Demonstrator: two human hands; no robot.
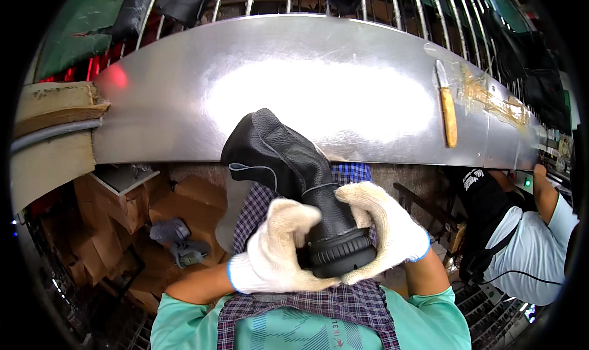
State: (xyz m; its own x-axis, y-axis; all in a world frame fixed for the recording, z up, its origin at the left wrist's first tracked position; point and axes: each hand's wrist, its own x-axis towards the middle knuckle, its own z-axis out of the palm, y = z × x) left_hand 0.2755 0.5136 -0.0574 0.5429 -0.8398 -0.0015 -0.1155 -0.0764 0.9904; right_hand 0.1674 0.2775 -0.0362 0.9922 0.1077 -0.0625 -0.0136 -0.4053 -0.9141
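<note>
A black leather boot (294, 157) is held in front of my body, its ribbed toe end toward me and its soft upper leaning up and left over the bench edge. A grey-edged loop shows on the upper's left side. My left hand (279, 246), in a white knit glove, is closed around the left side of the toe end. My right hand (383, 233), gloved the same way, grips the right side, its fingers curled over the leather. Part of the underside is hidden by my hands.
A shiny metal bench (165, 111) spans the front. On its right lies a knife (448, 107) with a wooden handle, near brown tape (491, 98). Metal bars (396, 6) stand behind. Cardboard boxes (116, 203) sit lower left; another person (527, 239) is at the right.
</note>
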